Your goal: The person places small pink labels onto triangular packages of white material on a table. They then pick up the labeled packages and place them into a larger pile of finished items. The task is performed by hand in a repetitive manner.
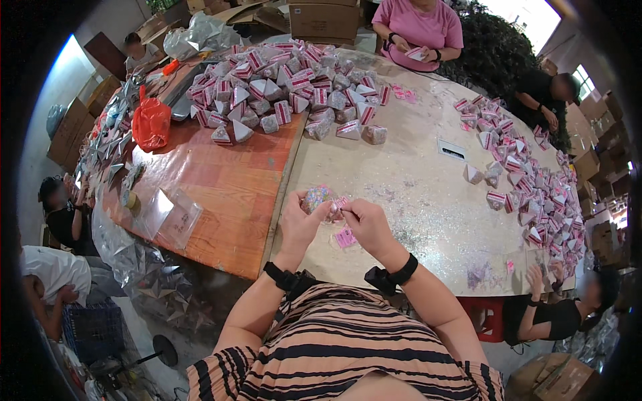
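My left hand (299, 226) is closed around a ball speckled in many colours (318, 197), held just above the near part of the table. Next to the ball, a small pink-and-white piece (337, 208) shows between my hands, perhaps part of its wrapping. My right hand (368, 225) pinches at the edge of this piece; what exactly lies in its fingertips is hidden. Just below my fingers, a pink card (346, 237) lies flat on the pale tabletop (408, 177).
A large heap of wrapped pieces with pink-striped labels (267, 87) covers the far left; another pile (535, 180) runs along the right edge. A red plastic bag (152, 121) and clear plastic sheets (170, 217) lie on the left. Several other people work around the table.
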`<state>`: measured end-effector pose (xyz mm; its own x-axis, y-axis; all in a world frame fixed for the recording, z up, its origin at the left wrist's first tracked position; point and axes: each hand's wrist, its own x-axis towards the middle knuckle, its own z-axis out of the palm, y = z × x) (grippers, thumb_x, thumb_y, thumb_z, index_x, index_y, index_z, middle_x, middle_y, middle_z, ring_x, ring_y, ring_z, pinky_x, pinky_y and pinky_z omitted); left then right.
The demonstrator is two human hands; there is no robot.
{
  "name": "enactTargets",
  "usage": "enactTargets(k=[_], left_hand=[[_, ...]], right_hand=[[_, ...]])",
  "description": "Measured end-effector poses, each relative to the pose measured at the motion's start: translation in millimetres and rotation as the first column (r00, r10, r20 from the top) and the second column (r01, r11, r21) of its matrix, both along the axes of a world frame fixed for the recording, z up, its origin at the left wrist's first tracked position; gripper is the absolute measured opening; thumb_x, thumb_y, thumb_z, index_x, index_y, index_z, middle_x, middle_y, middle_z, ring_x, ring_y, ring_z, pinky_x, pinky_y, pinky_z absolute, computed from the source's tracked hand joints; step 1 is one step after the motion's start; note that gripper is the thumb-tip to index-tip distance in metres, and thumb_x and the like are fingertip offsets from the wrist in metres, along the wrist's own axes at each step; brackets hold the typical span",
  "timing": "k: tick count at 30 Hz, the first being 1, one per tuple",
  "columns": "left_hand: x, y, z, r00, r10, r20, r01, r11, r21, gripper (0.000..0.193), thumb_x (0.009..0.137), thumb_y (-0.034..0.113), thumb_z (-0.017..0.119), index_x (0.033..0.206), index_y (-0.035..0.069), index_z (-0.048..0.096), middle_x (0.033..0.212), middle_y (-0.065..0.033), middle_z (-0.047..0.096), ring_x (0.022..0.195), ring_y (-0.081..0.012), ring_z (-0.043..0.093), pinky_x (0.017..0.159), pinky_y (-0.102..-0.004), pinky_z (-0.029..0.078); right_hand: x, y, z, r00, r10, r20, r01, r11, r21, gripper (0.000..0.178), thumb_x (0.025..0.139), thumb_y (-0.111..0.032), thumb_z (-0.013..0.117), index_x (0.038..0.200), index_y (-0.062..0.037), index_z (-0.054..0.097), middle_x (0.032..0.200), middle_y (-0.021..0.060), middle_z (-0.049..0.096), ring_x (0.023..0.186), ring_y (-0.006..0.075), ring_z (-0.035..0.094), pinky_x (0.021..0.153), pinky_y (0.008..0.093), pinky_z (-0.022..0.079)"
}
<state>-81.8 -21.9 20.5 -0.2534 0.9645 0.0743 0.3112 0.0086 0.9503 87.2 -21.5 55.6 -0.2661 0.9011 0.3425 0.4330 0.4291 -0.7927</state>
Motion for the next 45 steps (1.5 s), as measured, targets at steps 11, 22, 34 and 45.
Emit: enactTargets(k=[11, 22, 34, 45], left_hand=[[5, -3, 16, 1.0, 0.012, -0.003, -0.012, 1.0, -0.01, 0.051, 0.07, 0.032, 0.076, 0.102, -0.002, 0.053, 0.09, -0.0132, 0.06, 0.08, -0.0207, 0.059, 0.07, -0.0323, 0.047], [6, -3, 24, 0.954, 0.055, -0.296, 0.001, 0.982, 0.189, 0.053, 0.068, 0.032, 0.076, 0.102, -0.002, 0.052, 0.092, -0.0195, 0.057, 0.09, -0.0355, 0.055, 0.076, -0.0415, 0.044], [15, -1, 36, 0.89, 0.11, -0.443, 0.008, 0.967, 0.255, 0.056, 0.067, 0.032, 0.076, 0.105, -0.001, 0.051, 0.093, -0.0178, 0.057, 0.092, -0.0361, 0.053, 0.077, -0.043, 0.044], [14, 1, 34, 0.872, 0.101, -0.479, 0.051, 0.954, 0.295, 0.056, 0.067, 0.031, 0.076, 0.106, -0.001, 0.051, 0.096, -0.0175, 0.057, 0.094, -0.036, 0.053, 0.078, -0.0422, 0.044]], right_hand=[[-1, 0, -1, 0.985, 0.044, 0.168, -0.066, 0.989, 0.129, 0.006, 0.078, -0.007, 0.057, 0.08, -0.0013, 0.059, 0.074, 0.0174, 0.058, 0.069, 0.0347, 0.058, 0.063, 0.0418, 0.047], [0, 7, 2, 0.991, 0.062, 0.118, -0.057, 0.997, -0.045, 0.01, 0.078, -0.007, 0.054, 0.08, 0.0004, 0.061, 0.073, 0.0197, 0.059, 0.069, 0.0369, 0.058, 0.062, 0.0426, 0.046], [2, 12, -1, 0.986, 0.009, -0.168, -0.069, 0.932, -0.356, 0.011, 0.077, -0.005, 0.052, 0.079, 0.0029, 0.06, 0.061, 0.0167, 0.056, 0.054, 0.0224, 0.057, 0.052, 0.034, 0.043], [6, 12, 7, 0.981, -0.003, -0.194, -0.077, 0.912, -0.403, 0.012, 0.076, -0.005, 0.054, 0.076, 0.0049, 0.061, 0.061, 0.0126, 0.06, 0.054, 0.0157, 0.059, 0.053, 0.0296, 0.046]])
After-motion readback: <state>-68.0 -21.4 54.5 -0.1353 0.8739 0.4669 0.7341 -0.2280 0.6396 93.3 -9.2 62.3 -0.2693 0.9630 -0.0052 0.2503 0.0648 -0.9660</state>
